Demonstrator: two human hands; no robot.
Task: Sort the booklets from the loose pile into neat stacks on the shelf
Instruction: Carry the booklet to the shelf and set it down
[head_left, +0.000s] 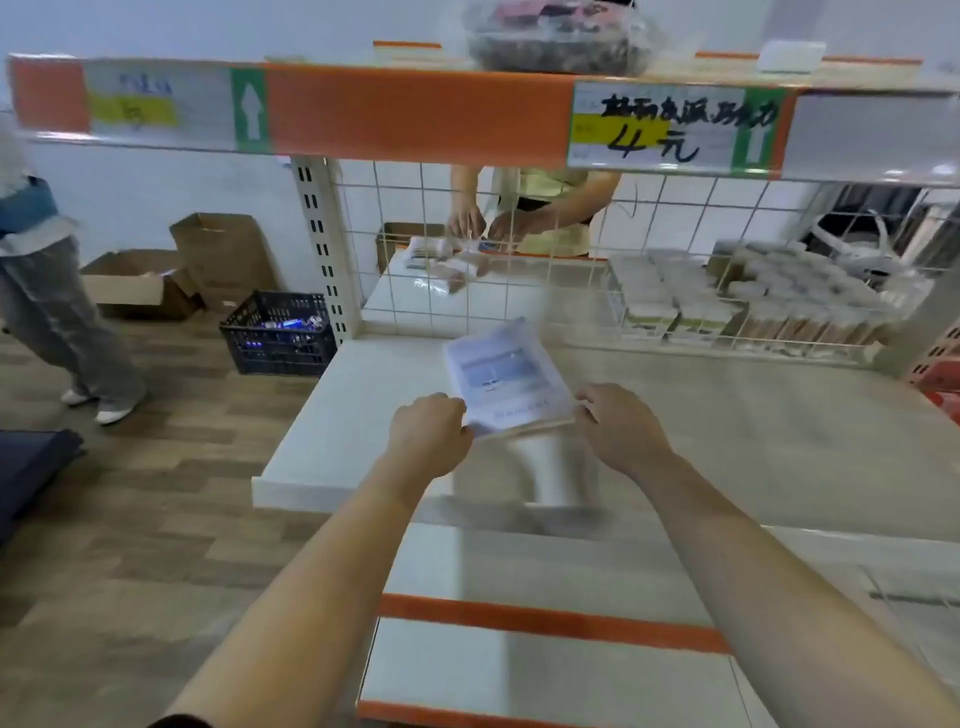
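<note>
Spanning the middle of the view, the white shelf (337, 431) is the widest thing here. An orange price strip (415, 111) runs above it, and a wire grid (519, 291) stands along its back edge. Behind the grid, beyond the shelf, a person (550, 208) handles small items, and stacked packs (670, 296) sit to the shelf's far right. On the floor left of the shelf are open cardboard boxes (218, 260), with a dark crate (278, 340) closer in, just beside the shelf's upright. Over the middle of the shelf a small stack of booklets (506, 374) is held tilted and blurred; whether it touches the shelf I cannot tell. The left hand (428, 434) pinches its near left corner with curled fingers, and the right hand (621, 428) grips its near right corner.
</note>
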